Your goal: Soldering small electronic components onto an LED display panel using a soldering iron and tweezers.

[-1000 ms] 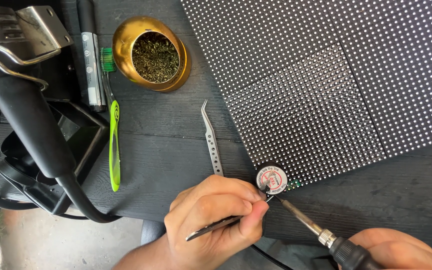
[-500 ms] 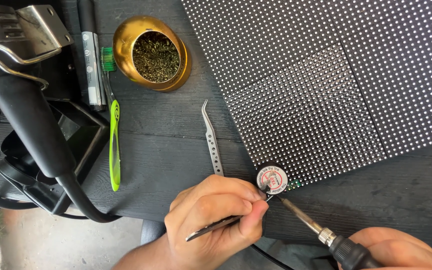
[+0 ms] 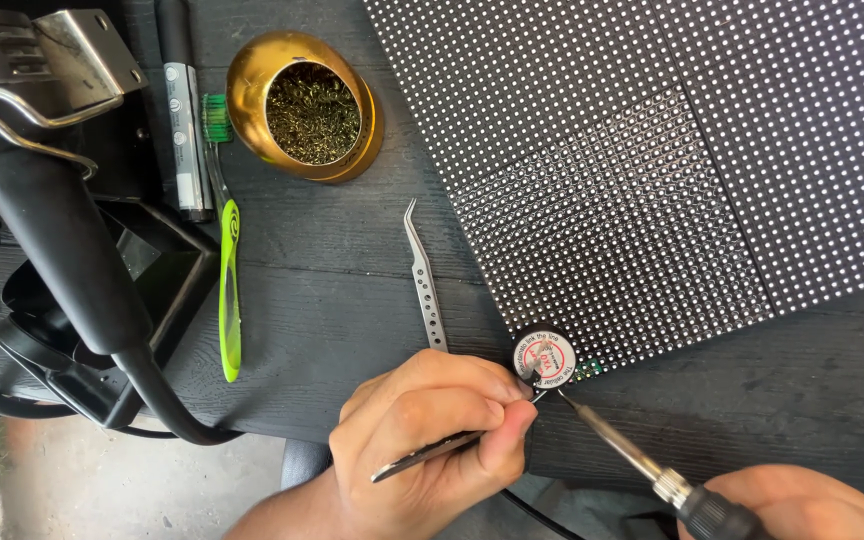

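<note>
Head view: soldering work is in hand at the near corner of the dotted LED panel [image 3: 652, 180], beside the small round tin [image 3: 546, 358]. The left hand [image 3: 432, 440] is closed on slim tweezers [image 3: 452, 445], their tips at that corner. The right hand [image 3: 802, 505] (partly out of frame) is closed on the soldering iron [image 3: 622, 450], its tip just beside the tin. Next calls for steady, fine placement. Spare tweezers [image 3: 425, 285] lie left of the panel on the counter [image 3: 332, 290].

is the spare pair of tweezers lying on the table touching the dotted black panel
Apart. The head view shows the spare tweezers lying on the dark table, with a plain strip of bare wood between them and the panel edge.
</note>
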